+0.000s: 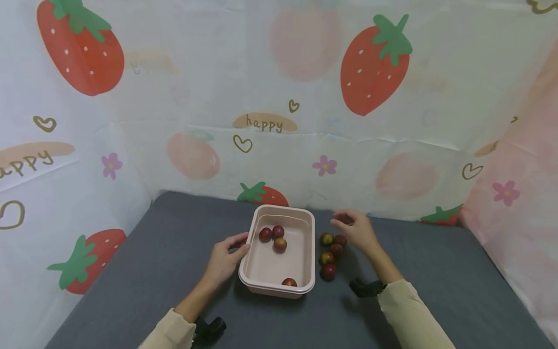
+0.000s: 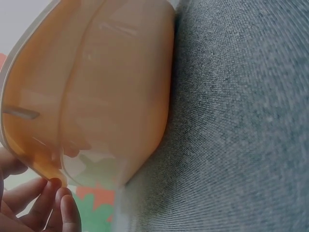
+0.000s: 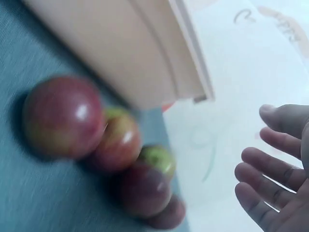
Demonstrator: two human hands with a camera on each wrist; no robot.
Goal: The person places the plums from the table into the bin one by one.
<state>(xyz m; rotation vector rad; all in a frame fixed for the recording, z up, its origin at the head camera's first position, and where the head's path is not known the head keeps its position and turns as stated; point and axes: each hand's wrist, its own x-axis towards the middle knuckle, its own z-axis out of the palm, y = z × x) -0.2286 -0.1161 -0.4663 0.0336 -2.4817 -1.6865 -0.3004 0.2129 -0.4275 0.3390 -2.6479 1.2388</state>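
Note:
A pale pink plastic container (image 1: 279, 270) stands in front of me with several red plums inside. Three plums (image 1: 280, 245) cluster toward its far left, and another plum (image 1: 289, 282) is by the near wall. My left hand (image 1: 224, 259) holds the container's left rim, with fingertips (image 2: 55, 182) along the edge in the left wrist view. To the container's right, several red and yellow-green plums (image 1: 328, 272) lie close together on the cloth. Over their far end hovers my right hand (image 1: 355, 228), fingers loosely bent and nothing in them; the right wrist view shows the hand (image 3: 277, 166) apart from the plums.
Dark grey cloth (image 1: 174, 261) covers the table. Behind it hangs a white sheet (image 1: 209, 87) printed with strawberries, and a pinkish sheet (image 1: 523, 232) closes the right side. Black straps with small mounts (image 1: 366, 288) sit on both wrists.

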